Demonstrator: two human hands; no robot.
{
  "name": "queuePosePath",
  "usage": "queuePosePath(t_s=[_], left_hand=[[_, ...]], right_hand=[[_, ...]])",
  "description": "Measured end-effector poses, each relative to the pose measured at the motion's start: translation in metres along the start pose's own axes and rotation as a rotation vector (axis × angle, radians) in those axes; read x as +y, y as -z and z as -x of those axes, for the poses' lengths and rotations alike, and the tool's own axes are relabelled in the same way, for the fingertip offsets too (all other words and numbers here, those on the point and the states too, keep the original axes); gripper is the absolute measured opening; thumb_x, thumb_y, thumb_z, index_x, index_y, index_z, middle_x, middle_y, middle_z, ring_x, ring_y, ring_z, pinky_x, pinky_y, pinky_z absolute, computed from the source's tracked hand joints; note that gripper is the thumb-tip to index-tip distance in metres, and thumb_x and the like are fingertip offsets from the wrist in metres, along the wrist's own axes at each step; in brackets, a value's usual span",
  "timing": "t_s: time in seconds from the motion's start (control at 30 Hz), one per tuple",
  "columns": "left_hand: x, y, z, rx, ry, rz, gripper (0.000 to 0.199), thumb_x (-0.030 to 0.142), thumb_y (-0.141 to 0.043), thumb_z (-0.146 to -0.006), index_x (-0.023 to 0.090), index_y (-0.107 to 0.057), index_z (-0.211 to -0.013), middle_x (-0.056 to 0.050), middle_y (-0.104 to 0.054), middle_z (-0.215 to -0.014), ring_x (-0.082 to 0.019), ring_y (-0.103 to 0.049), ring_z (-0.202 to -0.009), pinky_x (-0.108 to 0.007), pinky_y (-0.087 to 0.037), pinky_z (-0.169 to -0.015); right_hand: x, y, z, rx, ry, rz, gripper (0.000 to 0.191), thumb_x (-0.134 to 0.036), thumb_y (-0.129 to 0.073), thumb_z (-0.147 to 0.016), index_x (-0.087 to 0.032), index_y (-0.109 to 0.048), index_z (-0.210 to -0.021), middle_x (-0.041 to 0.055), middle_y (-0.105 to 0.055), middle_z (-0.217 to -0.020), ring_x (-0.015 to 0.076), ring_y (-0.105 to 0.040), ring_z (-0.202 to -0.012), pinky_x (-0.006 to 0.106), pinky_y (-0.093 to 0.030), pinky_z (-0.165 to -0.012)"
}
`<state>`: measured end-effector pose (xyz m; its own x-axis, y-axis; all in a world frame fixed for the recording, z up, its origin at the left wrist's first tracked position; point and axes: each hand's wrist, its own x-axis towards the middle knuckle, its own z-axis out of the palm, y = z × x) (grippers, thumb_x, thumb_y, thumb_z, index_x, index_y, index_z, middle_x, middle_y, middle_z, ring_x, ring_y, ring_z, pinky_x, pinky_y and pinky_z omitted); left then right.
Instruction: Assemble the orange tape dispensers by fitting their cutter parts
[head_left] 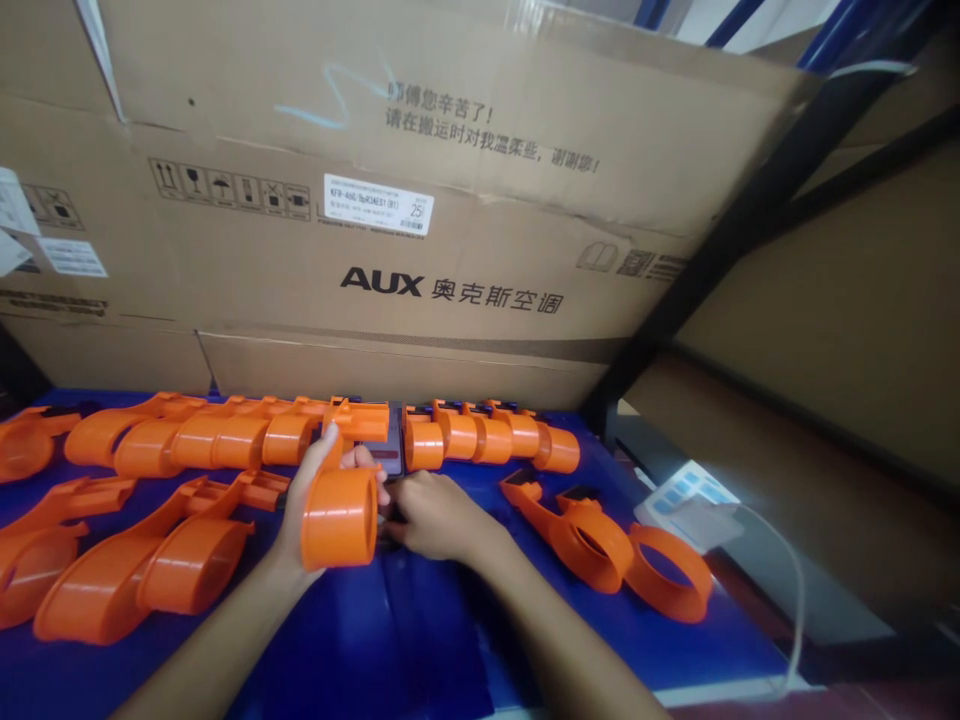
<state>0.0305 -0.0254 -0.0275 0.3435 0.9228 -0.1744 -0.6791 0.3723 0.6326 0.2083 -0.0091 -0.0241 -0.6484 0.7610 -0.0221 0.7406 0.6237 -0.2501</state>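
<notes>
Left hand (295, 522): grip pinching orange plastic tape dispenser (339, 520) above blue bench (360, 640) | right hand (435, 515): beside it, grip can't tell | progress: right-side dispensers (493, 438) black-tipped, held one shows no black; remainder unclear

Cardboard box (480, 240) — "AUX 奥克斯空调"; its label (378, 205) — "25".

Blue tabletop (360, 650); orange tape dispensers (206, 565) in rows, phone (391, 440) between back groups
</notes>
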Motion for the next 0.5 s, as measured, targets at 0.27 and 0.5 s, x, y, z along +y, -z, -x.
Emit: queuePosePath(t_s=[0.27, 0.5], left_hand=[[-0.001, -0.005, 0.002, -0.003, -0.121, -0.110, 0.057, 0.067, -0.074, -0.076, 0.012, -0.066, -0.067, -0.011, -0.072, -0.063, -0.016, -0.067, -0.047, -0.019, -0.050, -0.043], [-0.002, -0.007, 0.002, 0.089, -0.166, -0.094, 0.047, 0.058, -0.078, -0.075, 0.017, -0.056, -0.074, -0.004, -0.069, -0.061, -0.018, -0.066, -0.045, -0.023, -0.050, -0.041]], right_hand=[[0.015, 0.007, 0.007, 0.246, 0.003, -0.345, 0.011, -0.015, -0.062, -0.083, -0.020, -0.056, -0.076, -0.0023, -0.062, -0.069, 0.0122, -0.054, -0.061, 0.023, -0.033, -0.058], [0.033, 0.004, 0.019, 0.567, -0.015, -0.931, 0.022, -0.033, -0.062, -0.093, -0.024, -0.047, -0.081, -0.0048, -0.054, -0.067, 0.0120, -0.051, -0.057, 0.024, -0.039, -0.057]])
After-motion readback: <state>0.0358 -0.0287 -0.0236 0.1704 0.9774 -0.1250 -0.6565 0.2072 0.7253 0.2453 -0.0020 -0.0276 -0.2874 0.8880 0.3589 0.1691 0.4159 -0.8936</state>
